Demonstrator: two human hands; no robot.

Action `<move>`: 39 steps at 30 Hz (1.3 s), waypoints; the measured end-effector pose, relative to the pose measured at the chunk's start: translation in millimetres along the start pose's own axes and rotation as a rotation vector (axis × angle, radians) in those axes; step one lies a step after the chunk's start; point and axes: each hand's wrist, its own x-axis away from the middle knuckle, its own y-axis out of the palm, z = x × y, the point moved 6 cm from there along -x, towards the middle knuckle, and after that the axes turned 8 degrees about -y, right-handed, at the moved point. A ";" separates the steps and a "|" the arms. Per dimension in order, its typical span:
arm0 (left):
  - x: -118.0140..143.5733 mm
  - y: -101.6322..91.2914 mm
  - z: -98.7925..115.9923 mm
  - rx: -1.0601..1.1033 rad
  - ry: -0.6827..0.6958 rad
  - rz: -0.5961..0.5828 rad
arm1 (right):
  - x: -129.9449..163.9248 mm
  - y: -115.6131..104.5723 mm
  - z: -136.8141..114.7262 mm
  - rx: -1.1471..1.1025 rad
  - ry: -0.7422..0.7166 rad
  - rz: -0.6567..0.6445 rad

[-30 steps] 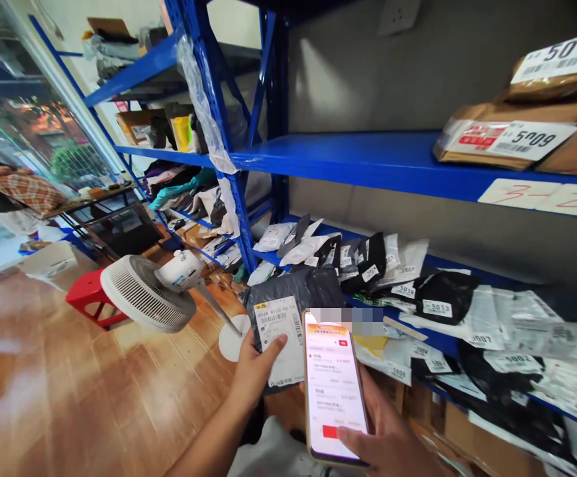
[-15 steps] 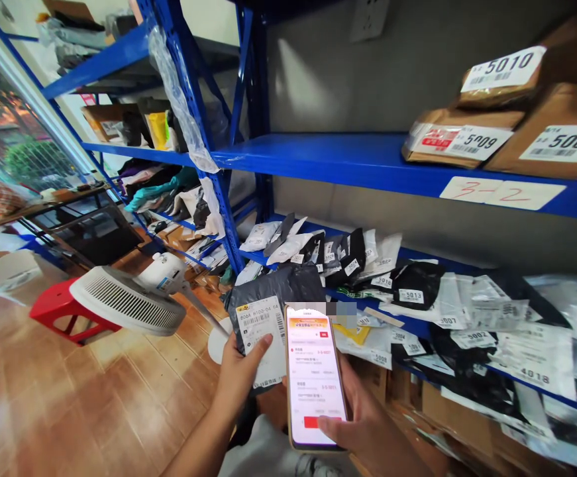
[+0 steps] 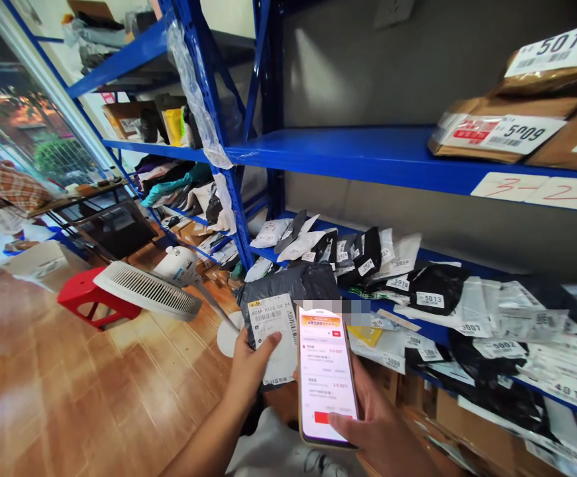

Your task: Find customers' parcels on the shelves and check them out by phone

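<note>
R hand (image 3: 382, 434): wrapped round phone (image 3: 325, 374), thumb over screen; loose grip, could slip.
L hand (image 3: 253, 374): clamps grey parcel (image 3: 288, 298), thumb on label (image 3: 274, 331); may hide barcode.
Shelf (image 3: 367, 156): numbered bags (image 3: 432, 298) crowd lower tier, parcel just in front; mix-up risk.
Fan (image 3: 146, 291): tilted, near L elbow.

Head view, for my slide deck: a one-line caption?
Left hand holds grey plastic parcel; right hand holds lit smartphone.

Left hand (image 3: 251, 371) & forearm bare, no sleeve, no watch or ring in view. Right hand (image 3: 382, 434) bare too, short nails, wrist cut off by frame edge. Light grey/white garment w/ soft folds shows below, betw. both arms.
</note>
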 end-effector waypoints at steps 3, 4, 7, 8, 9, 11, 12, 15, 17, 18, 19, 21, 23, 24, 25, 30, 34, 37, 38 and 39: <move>-1.4 -0.4 1.3 0.001 0.028 -0.006 | -0.4 1.4 -0.1 0.000 0.002 0.013; -1.6 -0.6 1.6 0.003 0.032 -0.006 | -0.4 1.8 0.1 -0.001 0.005 0.021; -1.8 -1.2 1.9 -0.003 0.035 -0.002 | -0.6 2.3 0.6 0.000 0.014 0.043; -1.8 -1.3 2.0 -0.007 0.036 -0.002 | -0.7 2.4 0.9 0.005 0.016 0.046; -1.9 -1.4 2.0 -0.011 0.037 -0.003 | -0.8 2.6 1.3 0.009 0.017 0.043; -2.1 -1.5 2.1 -0.011 0.037 -0.004 | -1.3 2.7 2.5 0.011 0.016 0.032; -2.2 -1.6 2.2 -0.004 0.034 -0.001 | -1.6 2.4 3.3 0.007 0.012 0.027; -1.7 -1.4 2.8 0.029 0.013 0.015 | -2.7 1.1 5.9 0.002 -0.002 0.016; -0.8 -0.6 3.6 0.050 0.001 0.018 | -3.1 0.8 7.4 0.009 0.001 0.012; -0.4 -0.1 3.9 0.058 -0.004 0.016 | -3.1 0.9 7.8 0.014 0.004 0.012; -0.1 0.1 4.0 0.063 -0.009 0.017 | -3.1 1.2 7.9 0.019 0.006 0.013; -0.1 -0.8 3.3 0.066 -0.019 0.029 | -2.8 2.2 6.9 0.027 0.000 0.016; -0.5 -2.4 1.4 0.063 -0.033 0.042 | -2.5 4.2 5.4 0.022 -0.011 0.007; -0.7 -3.4 0.3 0.060 -0.041 0.048 | -2.3 5.2 4.8 0.018 -0.014 0.001; -0.8 -4.3 -0.5 0.057 -0.046 0.053 | -2.0 6.0 4.1 0.015 -0.019 -0.004; 1.4 -4.9 2.4 0.032 -0.012 0.044 | -0.4 5.5 2.6 0.030 -0.034 0.000; 4.1 -3.9 4.8 0.024 -0.013 0.049 | 1.5 4.0 3.4 0.016 -0.020 0.015; 4.7 -3.2 4.2 0.022 -0.025 0.046 | 2.4 4.7 2.4 0.013 -0.017 0.011; 4.7 -3.1 3.9 0.020 -0.025 0.044 | 2.5 4.8 1.8 0.021 -0.020 0.012; 4.7 -3.2 3.5 0.018 -0.023 0.044 | 2.6 4.8 1.1 0.030 -0.026 0.015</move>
